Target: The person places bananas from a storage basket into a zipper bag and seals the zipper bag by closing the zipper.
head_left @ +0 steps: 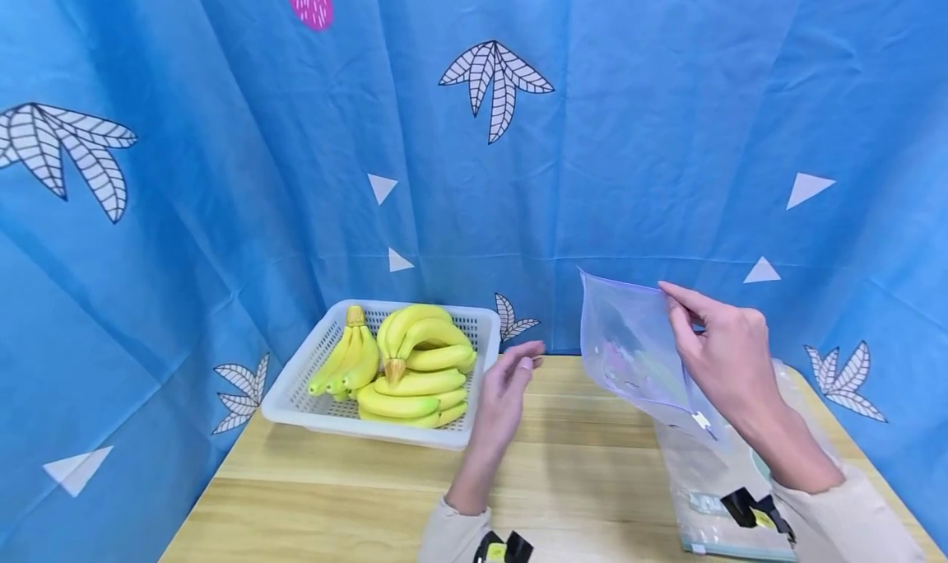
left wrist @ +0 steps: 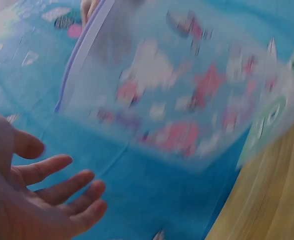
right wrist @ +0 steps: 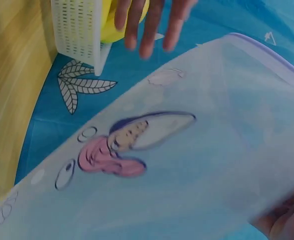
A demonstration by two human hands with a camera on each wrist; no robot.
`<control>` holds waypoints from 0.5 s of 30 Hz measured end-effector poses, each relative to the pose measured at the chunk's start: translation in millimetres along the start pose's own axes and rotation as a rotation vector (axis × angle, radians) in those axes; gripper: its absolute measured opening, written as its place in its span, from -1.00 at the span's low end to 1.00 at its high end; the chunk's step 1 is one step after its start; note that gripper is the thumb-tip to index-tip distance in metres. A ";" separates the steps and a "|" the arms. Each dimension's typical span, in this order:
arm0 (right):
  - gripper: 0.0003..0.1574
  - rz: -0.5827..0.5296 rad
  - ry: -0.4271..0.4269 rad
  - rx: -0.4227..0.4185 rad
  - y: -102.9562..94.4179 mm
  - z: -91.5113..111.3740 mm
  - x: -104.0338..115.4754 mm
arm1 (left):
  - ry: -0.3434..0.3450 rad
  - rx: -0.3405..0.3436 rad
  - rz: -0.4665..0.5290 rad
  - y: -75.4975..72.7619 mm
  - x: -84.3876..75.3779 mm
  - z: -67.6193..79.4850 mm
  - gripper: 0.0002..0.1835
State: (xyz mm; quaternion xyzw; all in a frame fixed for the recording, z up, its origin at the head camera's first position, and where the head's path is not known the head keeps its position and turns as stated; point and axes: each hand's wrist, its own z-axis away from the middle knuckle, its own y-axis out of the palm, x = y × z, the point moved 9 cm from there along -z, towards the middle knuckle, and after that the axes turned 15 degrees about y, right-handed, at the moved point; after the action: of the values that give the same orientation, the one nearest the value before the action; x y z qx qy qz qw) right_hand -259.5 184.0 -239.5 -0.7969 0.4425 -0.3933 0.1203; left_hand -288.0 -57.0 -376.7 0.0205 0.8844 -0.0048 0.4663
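My right hand (head_left: 722, 357) pinches the top edge of a translucent zip bag (head_left: 629, 341) with a purple rim and a white slider, holding it up over the table. Pink and white cartoon prints on the bag (left wrist: 186, 90) show in the left wrist view. My left hand (head_left: 507, 390) is held beside the basket's right side, fingers spread and loosely bent, with nothing in it; the left wrist view shows its fingers (left wrist: 57, 195) apart from the bag. Several bunches of yellow bananas (head_left: 415, 357) lie in the white basket (head_left: 296, 411).
Flat on the right of the wooden table (head_left: 592, 481) lies another clear bag (head_left: 689, 481) with a green zip edge, partly under my right forearm. A blue curtain (head_left: 629, 135) with leaf prints hangs behind and beside the table.
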 end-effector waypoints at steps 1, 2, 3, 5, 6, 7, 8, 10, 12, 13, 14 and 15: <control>-0.69 0.004 -0.006 -0.001 0.2 -0.3 1.5 | 0.010 -0.021 -0.047 -11.7 0.1 -0.9 -0.68; -0.69 0.005 -0.011 -0.002 0.3 -0.5 2.8 | 0.024 -0.045 -0.095 -23.8 -0.4 -1.5 -0.69; -0.69 0.005 -0.015 -0.004 0.1 -0.8 3.8 | 0.040 -0.069 -0.152 -36.0 -1.1 -2.1 -0.70; -0.69 0.003 -0.020 -0.008 -0.7 -0.5 5.1 | 0.070 -0.119 -0.252 -60.2 -2.8 -3.1 -0.69; -0.68 0.004 -0.024 -0.013 -1.4 -0.3 5.7 | 0.091 -0.145 -0.303 -72.0 -4.2 -3.4 -0.69; -0.68 0.006 -0.028 -0.021 -2.4 0.0 6.1 | 0.109 -0.170 -0.353 -83.3 -5.6 -3.5 -0.68; -0.68 0.004 -0.031 -0.026 -3.3 0.4 6.3 | 0.128 -0.193 -0.406 -93.7 -7.0 -3.5 -0.68; -0.68 0.002 -0.036 -0.038 -4.8 1.1 6.3 | 0.144 -0.227 -0.499 -112.5 -8.2 -2.3 -0.67; -0.68 0.003 -0.042 -0.044 -5.2 1.3 6.4 | 0.150 -0.254 -0.581 -127.7 -9.3 -0.9 -0.66; -0.67 0.001 -0.043 -0.042 -4.7 1.5 6.2 | 0.147 -0.266 -0.609 -133.9 -9.7 -0.4 -0.65; -0.68 -0.002 -0.043 -0.038 -3.9 1.7 6.1 | 0.141 -0.278 -0.635 -139.6 -9.8 0.3 -0.64; -0.67 -0.003 -0.044 -0.035 -3.1 2.0 6.2 | 0.130 -0.289 -0.657 -144.9 -9.2 1.1 -0.63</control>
State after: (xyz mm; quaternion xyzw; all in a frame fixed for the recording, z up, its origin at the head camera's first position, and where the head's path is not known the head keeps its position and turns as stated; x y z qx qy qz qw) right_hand -254.3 180.5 -235.9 -0.8081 0.4454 -0.3678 0.1155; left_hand -287.8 -202.1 -371.3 -0.3305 0.8631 -0.0279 0.3809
